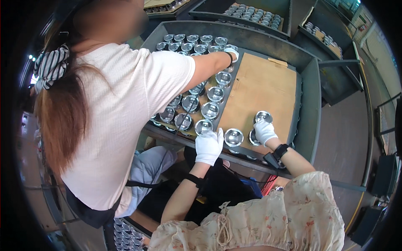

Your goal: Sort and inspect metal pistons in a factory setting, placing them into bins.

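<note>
My left hand (209, 147), in a white glove, is at the bin's near edge. It touches or nearly touches the near side of a shiny round metal piston (204, 126); its thumb stands apart from the fingers. Farther right, my right hand (265, 132), also gloved, has its fingers against another piston (263, 116) on the cardboard sheet (259, 90). Its fingertips are partly hidden. Beside that hand, one piston (253, 137) is partly covered by it. Between my hands stands a piston (233, 137) on its own.
At my left a person in a white top (113, 108) reaches across rows of pistons; their gloved hand (231, 53) is at the far end. A dark metal wall (312, 83) bounds the bin. More bins of pistons (255, 16) stand behind.
</note>
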Action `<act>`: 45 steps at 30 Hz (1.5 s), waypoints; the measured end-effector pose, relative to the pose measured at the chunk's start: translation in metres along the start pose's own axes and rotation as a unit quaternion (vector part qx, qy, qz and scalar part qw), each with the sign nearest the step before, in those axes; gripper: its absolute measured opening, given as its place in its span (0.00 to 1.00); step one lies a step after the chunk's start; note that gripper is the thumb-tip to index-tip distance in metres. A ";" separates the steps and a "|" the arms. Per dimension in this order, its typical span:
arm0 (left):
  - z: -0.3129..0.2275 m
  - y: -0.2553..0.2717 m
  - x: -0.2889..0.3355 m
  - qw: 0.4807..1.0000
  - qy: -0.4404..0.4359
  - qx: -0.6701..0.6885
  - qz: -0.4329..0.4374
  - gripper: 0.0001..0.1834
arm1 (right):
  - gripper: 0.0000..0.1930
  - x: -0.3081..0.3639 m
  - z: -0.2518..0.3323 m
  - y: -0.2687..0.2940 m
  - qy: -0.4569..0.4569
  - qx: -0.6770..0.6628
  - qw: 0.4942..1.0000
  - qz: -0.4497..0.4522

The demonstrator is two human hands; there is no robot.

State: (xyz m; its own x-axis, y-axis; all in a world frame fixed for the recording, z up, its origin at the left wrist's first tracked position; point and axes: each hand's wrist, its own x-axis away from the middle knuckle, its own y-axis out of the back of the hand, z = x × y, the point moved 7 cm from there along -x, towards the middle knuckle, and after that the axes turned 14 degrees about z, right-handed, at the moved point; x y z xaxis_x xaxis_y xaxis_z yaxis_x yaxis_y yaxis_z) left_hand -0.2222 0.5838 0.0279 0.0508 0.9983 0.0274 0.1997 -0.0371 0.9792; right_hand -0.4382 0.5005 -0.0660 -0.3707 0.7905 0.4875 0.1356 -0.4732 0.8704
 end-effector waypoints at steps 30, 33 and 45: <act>-0.027 -0.169 -0.040 0.916 0.094 -0.003 0.389 0.14 | 0.11 -0.089 0.061 0.061 0.014 -0.013 0.998 -0.065; -0.031 -0.165 -0.046 0.923 0.107 0.006 0.370 0.14 | 0.12 -0.110 0.059 0.050 0.013 -0.015 0.998 -0.063; -0.011 -0.082 -0.012 0.992 0.058 0.097 0.058 0.08 | 0.10 -0.134 0.105 0.044 0.101 0.051 0.991 -0.077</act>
State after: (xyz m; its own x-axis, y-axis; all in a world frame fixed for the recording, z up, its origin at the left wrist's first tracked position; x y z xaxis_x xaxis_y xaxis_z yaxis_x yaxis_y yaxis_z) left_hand -0.2499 0.5757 -0.0507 -0.0270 0.9847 0.1723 0.3840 -0.1489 0.9113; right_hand -0.2858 0.4150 -0.0857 -0.5691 0.7515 0.3338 0.1517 -0.3030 0.9408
